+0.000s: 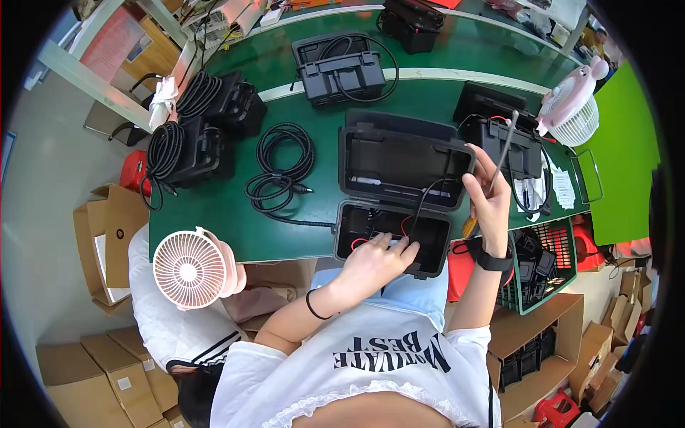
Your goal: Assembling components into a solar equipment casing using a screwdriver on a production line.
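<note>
With the left hand (374, 267), reaching into the open black plastic case (432, 242) at the near edge of the green table (285, 246), with fingers bent and fingertips lost against the dark interior, so cannot tell whether gripping anything. With the right hand (494, 217), beside the raised black lid (399, 160), holding a thin grey-shafted tool (506, 148) with a yellow handle, partly covered by the hand; cannot tell whether touching the lid too. Can make out only short bits of red wire (357, 242) beside the left fingers. Further left, can see a coiled black cable (311, 153); right, a green plastic crate (549, 294) with dark contents hard to distinguish.
</note>
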Available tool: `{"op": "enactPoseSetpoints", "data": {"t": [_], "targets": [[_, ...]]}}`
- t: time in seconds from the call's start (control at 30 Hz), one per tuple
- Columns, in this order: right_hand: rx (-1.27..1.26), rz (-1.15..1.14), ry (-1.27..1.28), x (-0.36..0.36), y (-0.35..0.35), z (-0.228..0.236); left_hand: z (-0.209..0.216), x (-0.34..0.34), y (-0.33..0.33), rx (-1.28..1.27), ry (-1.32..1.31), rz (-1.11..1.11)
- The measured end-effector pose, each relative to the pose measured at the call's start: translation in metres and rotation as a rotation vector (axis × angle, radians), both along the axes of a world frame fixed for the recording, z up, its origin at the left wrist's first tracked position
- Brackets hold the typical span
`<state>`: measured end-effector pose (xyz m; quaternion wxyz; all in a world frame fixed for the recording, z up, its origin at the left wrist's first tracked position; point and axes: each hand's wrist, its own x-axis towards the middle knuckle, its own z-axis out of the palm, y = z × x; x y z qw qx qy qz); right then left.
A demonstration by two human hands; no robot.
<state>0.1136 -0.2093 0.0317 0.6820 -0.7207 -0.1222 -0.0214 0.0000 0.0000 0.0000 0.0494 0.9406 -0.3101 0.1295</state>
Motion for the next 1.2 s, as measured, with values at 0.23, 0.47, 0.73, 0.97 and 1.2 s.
{"op": "enactPoseSetpoints", "data": {"t": [0.23, 0.47, 0.73, 0.97, 1.2], "targets": [[0.085, 0.012, -0.268, -0.019, 0.016, -0.004, 0.037, 0.03, -0.006, 0.132, 0.537, 0.096], [0.255, 0.018, -0.207, -0.024, 0.013, -0.019, 0.029, 0.009, 0.04, -0.399, 0.004, 0.022], [0.167, 0.078, -0.178, -0.036, 0.006, -0.015, 0.0, 0.003, 0.07, -0.414, -0.194, 0.142], [-0.072, 0.026, -0.295, -0.053, -0.001, -0.029, -0.042, 0.012, 0.084, -1.122, -0.431, 0.144], [-0.352, 0.025, -0.593, -0.067, -0.012, -0.082, 0.026, 0.117, 0.11, -1.406, -0.269, 0.413]]}}
